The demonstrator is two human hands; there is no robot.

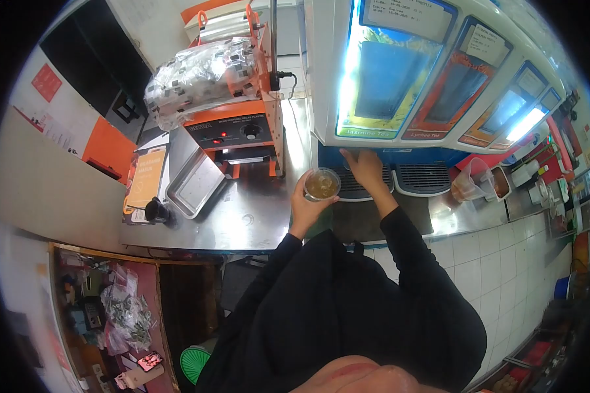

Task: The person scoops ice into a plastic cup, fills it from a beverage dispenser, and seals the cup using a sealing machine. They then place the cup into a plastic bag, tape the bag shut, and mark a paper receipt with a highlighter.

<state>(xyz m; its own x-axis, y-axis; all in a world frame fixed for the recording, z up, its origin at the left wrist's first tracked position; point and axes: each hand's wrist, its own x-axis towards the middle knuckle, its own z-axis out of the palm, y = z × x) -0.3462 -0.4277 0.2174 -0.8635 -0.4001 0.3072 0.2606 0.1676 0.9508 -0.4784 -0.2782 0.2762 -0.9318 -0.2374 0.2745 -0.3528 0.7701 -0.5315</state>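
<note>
My left hand (305, 205) is wrapped round a clear plastic cup (322, 184) with a brownish iced drink in it. The cup is held upright just in front of the drip tray of a drink dispenser (326, 124). My right hand (366, 169) reaches under the dispenser's front edge, below the panel marked Jasmine Tea (373, 85). Its fingers are curled with the thumb apart; their tips meet the shaded underside, and what they grip there is hidden. Under my right wrist lies the black slotted drip tray (355, 190).
An orange cup sealing machine (233, 134) with plastic-wrapped film stands at the left. Beside it are a metal tray (195, 182) and a small black cup (156, 211). A second drip tray (423, 179) and a clear plastic pitcher (472, 180) stand at the right.
</note>
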